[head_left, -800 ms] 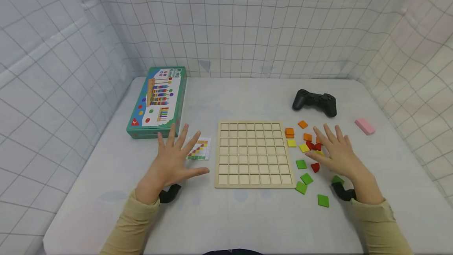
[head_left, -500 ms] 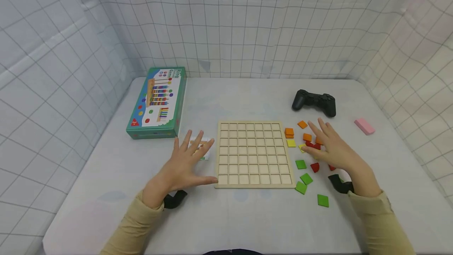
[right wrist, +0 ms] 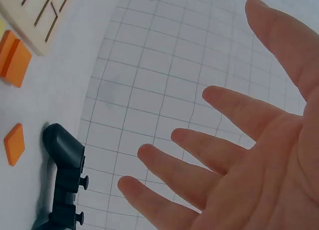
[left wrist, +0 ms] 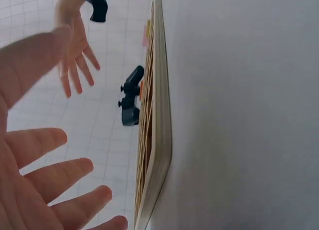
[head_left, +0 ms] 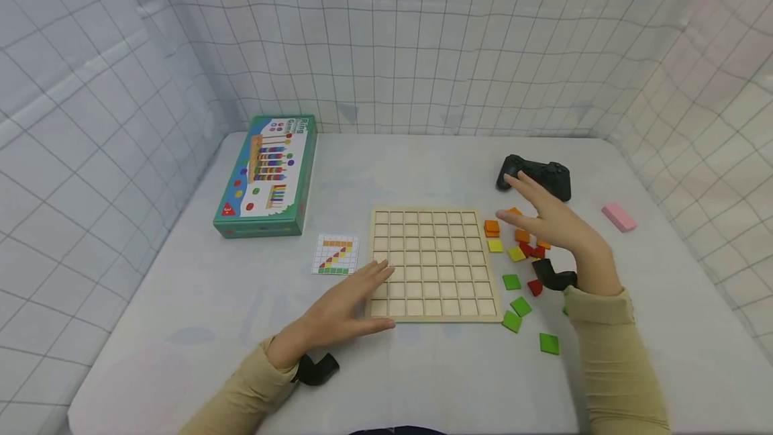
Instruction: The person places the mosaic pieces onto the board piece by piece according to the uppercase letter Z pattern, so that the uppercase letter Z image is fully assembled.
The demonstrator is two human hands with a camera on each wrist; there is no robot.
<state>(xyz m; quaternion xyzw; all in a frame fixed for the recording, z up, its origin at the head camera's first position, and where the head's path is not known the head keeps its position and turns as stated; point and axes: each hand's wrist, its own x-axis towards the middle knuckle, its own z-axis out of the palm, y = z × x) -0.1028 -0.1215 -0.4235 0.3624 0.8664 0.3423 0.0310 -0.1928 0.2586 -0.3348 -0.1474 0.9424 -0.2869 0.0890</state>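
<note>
A wooden grid board (head_left: 435,267) lies flat in the middle of the table, its square cells bare. My left hand (head_left: 341,307) is over its lower left edge, fingers straight and thumb spread, holding nothing. In the left wrist view the board stands edge-on beyond the fingers. Above the orange tiles (head_left: 492,227) and the black game controller (head_left: 543,178) hovers my right hand (head_left: 552,220), fingers extended and nothing in it. Red tiles (head_left: 535,287), yellow tiles (head_left: 495,246) and green tiles (head_left: 512,281) are scattered right of the board; the right arm hides some.
A pattern card (head_left: 335,254) with coloured squares lies left of the board. Behind it is a green game box (head_left: 266,176). A pink block (head_left: 619,217) sits at the far right. Grid-lined white cloth (head_left: 410,45) walls the table at the back and sides.
My left hand has moved right and nearer, from beside the card to over the board's edge, uncovering the card. My right hand has shifted forward and left, towards the controller. The tiles look unmoved.
</note>
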